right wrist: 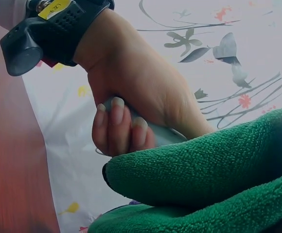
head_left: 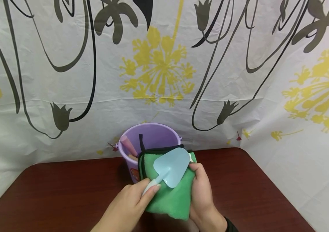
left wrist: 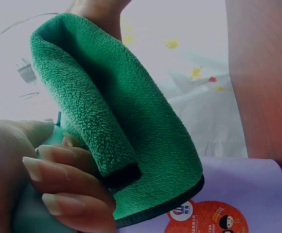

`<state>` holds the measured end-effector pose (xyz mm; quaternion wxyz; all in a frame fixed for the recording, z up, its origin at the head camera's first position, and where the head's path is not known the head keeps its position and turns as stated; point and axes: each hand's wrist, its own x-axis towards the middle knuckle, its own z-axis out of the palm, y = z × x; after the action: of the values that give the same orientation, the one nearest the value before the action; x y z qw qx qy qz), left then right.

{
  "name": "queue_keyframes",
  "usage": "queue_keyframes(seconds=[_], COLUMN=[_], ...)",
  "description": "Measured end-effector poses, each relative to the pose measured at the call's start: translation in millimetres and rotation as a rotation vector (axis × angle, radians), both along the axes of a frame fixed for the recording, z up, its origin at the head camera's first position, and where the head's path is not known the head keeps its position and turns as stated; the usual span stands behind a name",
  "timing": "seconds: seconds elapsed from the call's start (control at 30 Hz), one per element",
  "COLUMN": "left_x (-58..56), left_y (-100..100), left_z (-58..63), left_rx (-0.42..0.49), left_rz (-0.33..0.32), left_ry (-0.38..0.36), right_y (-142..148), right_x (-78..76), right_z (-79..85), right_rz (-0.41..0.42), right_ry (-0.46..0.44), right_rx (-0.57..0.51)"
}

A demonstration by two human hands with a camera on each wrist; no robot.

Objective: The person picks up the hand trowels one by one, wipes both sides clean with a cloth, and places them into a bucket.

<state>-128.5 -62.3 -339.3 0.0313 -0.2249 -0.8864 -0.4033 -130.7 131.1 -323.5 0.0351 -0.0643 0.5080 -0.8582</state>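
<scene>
From here I see the left hand (head_left: pixel 126 204), low and left of centre, gripping a light-blue shovel's (head_left: pixel 175 165) handle. Mid-frame stands a purple bucket (head_left: pixel 155 134). The blade overlaps a green cloth (head_left: pixel 171 201), lower centre, which the right hand (head_left: pixel 204 196), lower right of centre, grasps.

Bucket (head_left: pixel 160 133) on table (head_left: pixel 80 183), sheet (head_left: pixel 109 77) behind. Stick (head_left: pixel 128 145) in bucket, left side. Cloth (head_left: pixel 170 203) before bucket (hides part of front rim); shovel (head_left: pixel 176 162) before cloth. Left hand (head_left: pixel 129 201) on shovel's lower end, right hand (head_left: pixel 203 196) at cloth's right edge.
</scene>
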Motion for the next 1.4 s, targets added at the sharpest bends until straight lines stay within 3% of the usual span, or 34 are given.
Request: queue_keyframes(seconds=[0.3,0.6,0.93,1.17,1.4], left_x=[-0.2,1.0,0.5,0.4,-0.4], left_y=[0.5,-0.5,2.0,2.0,1.3], left_z=[-0.8,-2.6,-4.7,-5.6,-4.4], left_rx=[-0.004,-0.037,-0.030,-0.044,-0.045], left_rz=[-0.011,0.010,-0.001,0.005,0.001], left_ry=[-0.014,-0.045,-0.058,-0.062,-0.072], right_y=[4.5,19.3,28.4,30.1,28.4], right_x=[0.3,-0.4,2.4,2.9,3.7], right_z=[3.5,9.7,17.4,18.5,19.2], right_rz=[-0.099,-0.161,-0.327,-0.333,-0.329], right_ry=[0.019,0.127,0.205,0.261,0.241], right_rx=[-0.019,-0.049,-0.138,-0.174,-0.143])
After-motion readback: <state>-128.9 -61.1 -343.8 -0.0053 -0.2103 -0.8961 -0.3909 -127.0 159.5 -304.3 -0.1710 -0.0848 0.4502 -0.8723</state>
